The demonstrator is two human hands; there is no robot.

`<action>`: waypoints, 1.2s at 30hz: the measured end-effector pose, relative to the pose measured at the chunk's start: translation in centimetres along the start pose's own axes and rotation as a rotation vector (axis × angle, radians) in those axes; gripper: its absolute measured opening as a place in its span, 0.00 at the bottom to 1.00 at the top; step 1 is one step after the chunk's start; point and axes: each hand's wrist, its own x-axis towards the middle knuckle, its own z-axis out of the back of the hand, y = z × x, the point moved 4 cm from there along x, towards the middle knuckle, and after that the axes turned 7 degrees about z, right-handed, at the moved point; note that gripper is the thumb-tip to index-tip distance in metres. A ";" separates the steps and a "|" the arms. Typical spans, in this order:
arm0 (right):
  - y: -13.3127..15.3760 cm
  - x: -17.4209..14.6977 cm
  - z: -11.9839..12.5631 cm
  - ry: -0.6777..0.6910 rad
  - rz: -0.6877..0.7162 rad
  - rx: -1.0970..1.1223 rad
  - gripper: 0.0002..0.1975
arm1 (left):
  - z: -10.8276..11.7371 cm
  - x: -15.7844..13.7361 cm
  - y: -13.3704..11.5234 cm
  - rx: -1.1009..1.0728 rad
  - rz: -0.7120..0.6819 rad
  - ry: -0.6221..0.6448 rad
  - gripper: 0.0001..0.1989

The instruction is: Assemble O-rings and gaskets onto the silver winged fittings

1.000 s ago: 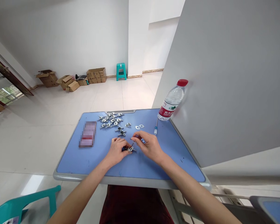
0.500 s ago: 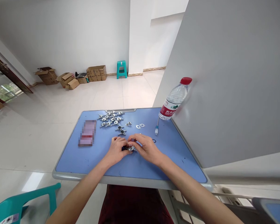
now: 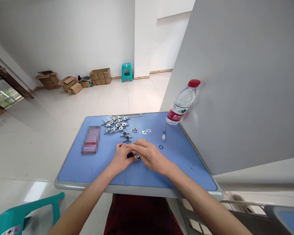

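Near the front middle of the blue table, my left hand [image 3: 122, 156] is closed around a small metal fitting [image 3: 136, 156], mostly covered by fingers. My right hand [image 3: 149, 155] reaches over it from the right, its thumb at the fitting and its fingers across my left fingertips; the exact grip is hidden. Just beyond my hands lie two fittings with dark round centres [image 3: 127, 138]. A pile of similar silvery fittings [image 3: 116, 124] is farther back. Beside my right hand rests a black rubber ring [image 3: 161, 147].
Two flat metal plates [image 3: 146, 132] and some small metal pieces [image 3: 134, 129] lie mid-table. A screwdriver [image 3: 164, 135] points at a water bottle [image 3: 180, 106] by the grey panel [image 3: 235, 81]. A blurred purple packet [image 3: 91, 138] lies left. Teal stools [image 3: 127, 72] and cardboard boxes [image 3: 100, 76] stand on the floor.
My right fingers have shifted left and stretched over my left fingertips, covering more of the fitting. The black ring now shows fully. My left hand stays nearly in place.
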 end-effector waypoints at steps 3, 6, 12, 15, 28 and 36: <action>-0.2 0.1 0.4 0.021 0.024 0.015 0.21 | 0.1 0.0 0.0 -0.009 -0.009 -0.003 0.03; -0.3 0.1 0.6 0.046 0.025 0.036 0.21 | 0.2 0.0 -0.1 0.000 -0.013 -0.007 0.04; -0.4 0.1 0.3 -0.026 -0.004 0.058 0.18 | 0.2 -0.1 -0.3 -0.004 -0.018 -0.006 0.04; -0.5 0.1 0.3 -0.026 -0.022 0.115 0.19 | 0.3 0.0 -0.3 -0.002 -0.015 -0.004 0.05; -1.5 -0.5 2.7 -0.016 -0.162 0.099 0.14 | 0.8 -0.4 -1.6 0.091 -0.038 0.001 0.04; -1.3 -0.4 2.3 0.007 -0.148 0.096 0.13 | 0.8 -0.3 -1.5 0.075 -0.034 0.006 0.05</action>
